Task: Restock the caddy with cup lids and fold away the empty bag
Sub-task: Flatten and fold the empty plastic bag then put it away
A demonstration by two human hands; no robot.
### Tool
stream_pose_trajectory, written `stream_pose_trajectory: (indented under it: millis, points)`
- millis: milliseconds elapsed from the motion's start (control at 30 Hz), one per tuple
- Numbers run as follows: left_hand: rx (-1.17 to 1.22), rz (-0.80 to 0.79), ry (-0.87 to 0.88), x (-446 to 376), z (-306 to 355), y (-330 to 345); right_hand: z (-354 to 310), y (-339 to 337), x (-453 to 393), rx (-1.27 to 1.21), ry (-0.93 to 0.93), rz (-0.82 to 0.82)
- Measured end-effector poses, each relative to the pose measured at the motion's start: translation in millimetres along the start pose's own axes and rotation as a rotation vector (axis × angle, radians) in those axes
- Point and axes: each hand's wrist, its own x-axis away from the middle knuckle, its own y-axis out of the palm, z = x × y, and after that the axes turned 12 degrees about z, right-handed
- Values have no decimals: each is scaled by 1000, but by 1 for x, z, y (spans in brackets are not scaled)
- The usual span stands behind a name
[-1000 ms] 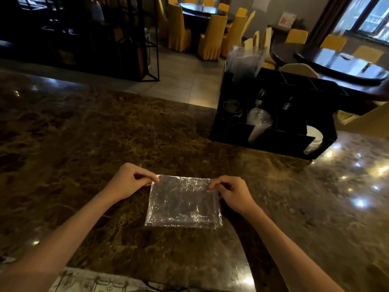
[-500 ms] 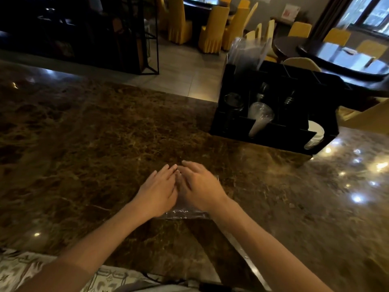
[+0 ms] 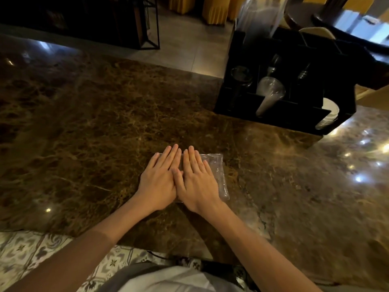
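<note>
The folded clear plastic bag (image 3: 217, 171) lies flat on the brown marble counter (image 3: 94, 127), mostly hidden under my palms. My left hand (image 3: 159, 179) and my right hand (image 3: 196, 180) rest side by side on it, flat, fingers straight and pointing away from me. Only the bag's right strip and far edge show. The black caddy (image 3: 282, 114) stands at the back right; a stack of clear cup lids (image 3: 269, 93) leans in its middle compartment and white lids (image 3: 329, 112) sit in its right end.
A tall clear bag (image 3: 261, 20) stands in the caddy's back left corner. Beyond the counter's far edge are a tiled floor, a black metal shelf (image 3: 147, 24), yellow chairs and a dark round table (image 3: 347, 24). Patterned floor tiles show below the near edge.
One second ago both hands pinched the bag's top corners, the bag spread open to view. Since then it was folded smaller and both palms have come together, pressing flat on top of it.
</note>
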Motion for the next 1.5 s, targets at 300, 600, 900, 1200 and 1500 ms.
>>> stream_pose_trajectory:
  millis: [300,600,900,1200,1500]
  points:
    - [28,21,-34,-1,1,-3,10,3,10,53,113,104]
    - [40,10,-52,-1,2,-5,35,-7,19,129,148,136]
    - [31,21,-55,-1,1,-1,59,-16,26,170,194,162]
    - [21,-26,-35,-7,4,-24,70,-37,43,-214,288,93]
    - [65,-38,-104,-32,20,-37,33,-61,115,-334,521,427]
